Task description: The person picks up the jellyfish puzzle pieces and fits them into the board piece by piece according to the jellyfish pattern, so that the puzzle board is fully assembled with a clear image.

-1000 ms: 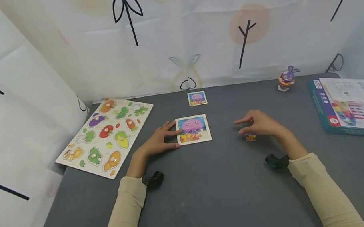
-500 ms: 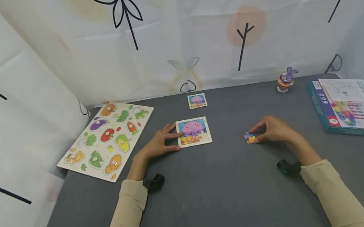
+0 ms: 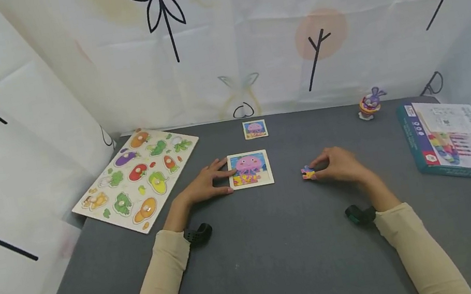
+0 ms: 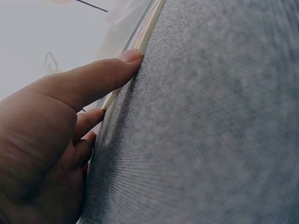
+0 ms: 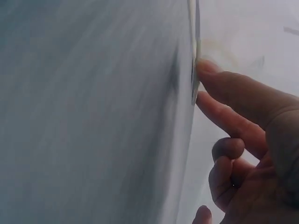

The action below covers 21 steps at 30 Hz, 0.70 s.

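Note:
A small square jigsaw puzzle (image 3: 248, 164) with a pink jellyfish picture lies in its pale frame near the middle of the table. Its lower right part shows bare cream backing. My left hand (image 3: 205, 184) rests at the puzzle's left side, fingers fairly straight; the thumb (image 4: 128, 57) touches its edge in the left wrist view. To the right, my right hand (image 3: 338, 165) pinches a blue, yellow and pink puzzle piece (image 3: 307, 172) between thumb and index finger. The right wrist view shows only the thin edge of a piece (image 5: 195, 88) at the fingertips.
A small jellyfish picture card (image 3: 255, 129) lies behind the puzzle. On the left is a vegetable peg board (image 3: 137, 177). A teal box (image 3: 458, 139) lies on the right, with a purple rabbit figurine (image 3: 370, 104) behind it. White cloth walls surround the grey table (image 3: 265, 262).
My right hand has taken hold of the puzzle piece and moved left with it toward the puzzle. My left hand keeps its place at the puzzle's left edge.

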{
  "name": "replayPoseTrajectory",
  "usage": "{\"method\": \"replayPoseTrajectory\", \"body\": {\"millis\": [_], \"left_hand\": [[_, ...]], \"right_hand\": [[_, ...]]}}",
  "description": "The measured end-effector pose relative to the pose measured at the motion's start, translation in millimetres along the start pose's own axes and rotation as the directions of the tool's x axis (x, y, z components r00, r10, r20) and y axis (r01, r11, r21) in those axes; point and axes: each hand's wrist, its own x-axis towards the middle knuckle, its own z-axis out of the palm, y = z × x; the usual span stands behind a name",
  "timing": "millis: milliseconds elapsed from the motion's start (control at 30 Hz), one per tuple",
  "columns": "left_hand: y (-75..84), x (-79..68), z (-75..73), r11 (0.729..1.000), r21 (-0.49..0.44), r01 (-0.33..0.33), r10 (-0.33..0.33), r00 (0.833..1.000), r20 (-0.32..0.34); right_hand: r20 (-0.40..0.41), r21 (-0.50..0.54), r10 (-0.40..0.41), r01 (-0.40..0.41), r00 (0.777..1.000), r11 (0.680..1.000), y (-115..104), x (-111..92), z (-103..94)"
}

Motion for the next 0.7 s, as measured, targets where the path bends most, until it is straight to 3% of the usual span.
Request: {"method": "replayPoseTrajectory", "body": {"millis": [200,367,533,700], "left_hand": [[0.4,-1.2,-1.0,1.0,-0.003,-0.002,0.002,1.0,-0.006],[0.9,-0.2,0.3,1.0,-0.006,0.005,-0.005,1.0,-0.004],[2.8,1.3,-1.2,1.0,-0.012,0.016,-0.016,1.0,0.0],[2.5,0.4,-1.4,1.0,-0.009,0.021,-0.021,1.0,0.004]], "right_hand": [[-0.003,0.044,-0.031,0.031,1.0,0.999,-40,32,25.7],[0.013,0.07,-0.031,0.03,0.999,0.997,-60,51,42.1],[0.042,0.067,-0.029,0.026,0.999,0.997,-68,61,46.4],[0.032,0.103,-0.079,0.075,0.996,0.992,-67,63,48.0]]}}
